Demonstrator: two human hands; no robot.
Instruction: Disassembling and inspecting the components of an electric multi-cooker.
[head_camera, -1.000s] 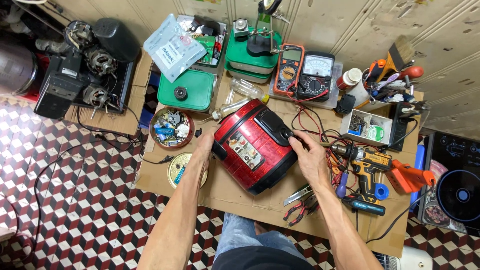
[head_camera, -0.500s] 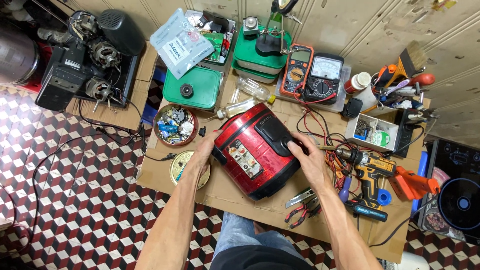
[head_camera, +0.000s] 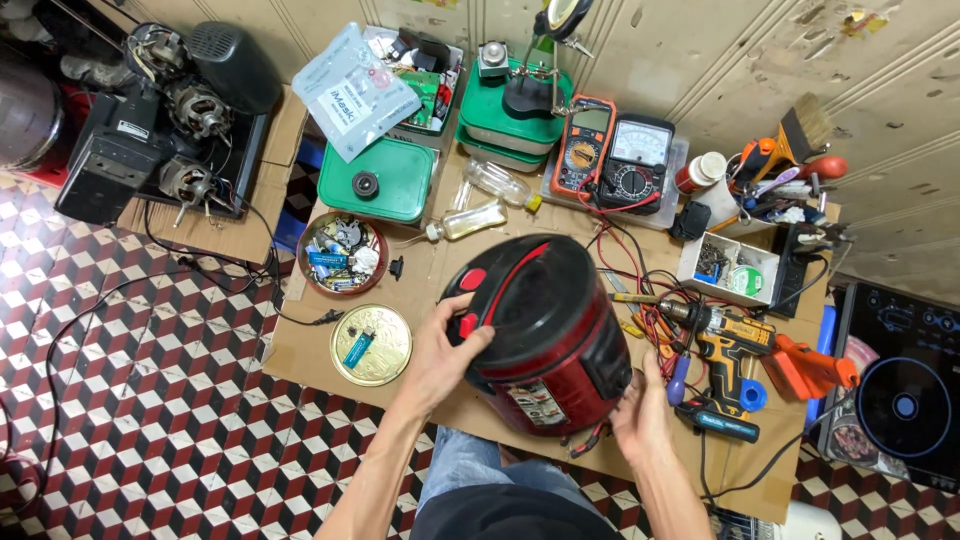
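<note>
A red and black rice cooker (head_camera: 545, 330) stands upright in the middle of a cardboard-covered table (head_camera: 300, 345), its black lid facing up. My left hand (head_camera: 445, 350) grips its left side next to the red buttons. My right hand (head_camera: 640, 415) holds its lower right side near the table's front edge. Red and black test leads (head_camera: 640, 275) trail behind the cooker.
A round gold tin lid (head_camera: 371, 345) and a bowl of small parts (head_camera: 340, 255) lie left of the cooker. Two multimeters (head_camera: 610, 160), green boxes (head_camera: 375, 180) and bottles sit behind. A yellow cordless drill (head_camera: 730, 345), screwdrivers and a small parts box (head_camera: 728, 268) crowd the right. Motors (head_camera: 175, 130) rest at far left.
The cooker lay on its side with its label up; both hands have turned it upright, lid now facing me. My right hand shifted from its top edge down to its lower right side.
</note>
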